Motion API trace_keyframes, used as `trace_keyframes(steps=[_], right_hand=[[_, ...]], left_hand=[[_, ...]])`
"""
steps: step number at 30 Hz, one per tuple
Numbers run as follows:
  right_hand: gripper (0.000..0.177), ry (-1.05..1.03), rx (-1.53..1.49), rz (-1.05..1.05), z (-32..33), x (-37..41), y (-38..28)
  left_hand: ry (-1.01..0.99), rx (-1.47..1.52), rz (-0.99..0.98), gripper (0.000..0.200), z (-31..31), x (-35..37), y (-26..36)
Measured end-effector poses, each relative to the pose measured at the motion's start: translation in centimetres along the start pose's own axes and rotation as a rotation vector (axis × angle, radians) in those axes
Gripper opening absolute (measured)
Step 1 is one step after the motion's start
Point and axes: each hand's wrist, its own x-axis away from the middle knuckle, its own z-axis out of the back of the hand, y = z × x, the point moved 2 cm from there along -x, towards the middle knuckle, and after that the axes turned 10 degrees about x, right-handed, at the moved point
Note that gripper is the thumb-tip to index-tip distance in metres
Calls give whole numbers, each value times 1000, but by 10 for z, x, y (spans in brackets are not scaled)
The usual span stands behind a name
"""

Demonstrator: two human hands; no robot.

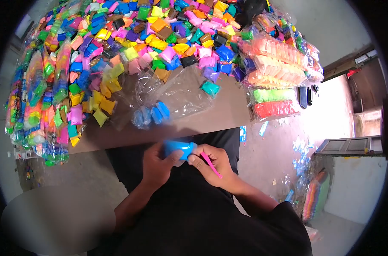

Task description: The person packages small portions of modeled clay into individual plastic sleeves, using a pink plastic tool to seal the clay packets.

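My left hand (156, 165) is closed around a small, shiny blue packet (179, 149) held above my lap, just off the table's front edge. My right hand (214, 164) pinches the packet's right end between thumb and fingers. A thin pink plastic stick (212, 165) also sits in the right hand, slanting down across its fingers. On the table beyond my hands lie blue packets (160, 112) in a clear plastic bag (183, 100). A teal packet (210, 88) rests at that bag's right side.
A large heap of colourful packets (159, 34) covers the back of the brown table (228, 115). Long filled bags (36, 89) stand at the left. Bagged peach packets (279, 59) and a green-and-red bundle (275, 102) are stacked right. Blue scraps (302, 153) litter the floor.
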Motion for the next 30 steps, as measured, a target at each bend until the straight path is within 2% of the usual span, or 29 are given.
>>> trace_keyframes(steps=[2,3,7,9,10,12,13,15,16,18,19,20,25,27,30], right_hand=[[14,83,-7,18,4,-1,-3],[15,124,0,85,6,-5,0],[9,-4,64,149,14,-13,-4],[6,-99,-98,-95,5,-8,5],[6,-102,-97,-91,3,-8,9],[12,4,-69,66,3,-8,12],[12,1,-69,64,4,-7,11],[20,70,-100,22,10,-11,-2],[25,107,-116,1,13,-11,-4],[27,58,-107,22,16,-11,0],[27,31,20,152,19,-11,-5],[29,0,147,282,21,-11,-10],[30,-7,164,369,28,-12,-12],[29,13,149,520,29,-14,-12],[25,-33,133,494,34,-12,-11]], left_hand=[[-156,-297,-90,18,-3,2,4],[-191,-371,-23,16,-3,3,5],[-200,-350,-74,18,-6,1,1],[-24,105,-120,21,-8,1,-12],[-22,105,-125,21,-6,3,-13],[-44,-66,-176,23,-7,6,-12],[-41,-64,-174,23,-7,8,-9],[-137,-135,-10,23,-12,14,3],[-137,-135,-6,23,-14,14,1],[-236,-170,-207,23,-24,13,3],[-247,-151,-94,24,-25,14,7],[-249,-150,-93,24,-25,15,9],[-334,-149,-30,27,-26,18,15],[-346,-170,-20,30,-24,17,14],[-358,-194,-4,36,-28,16,18]])
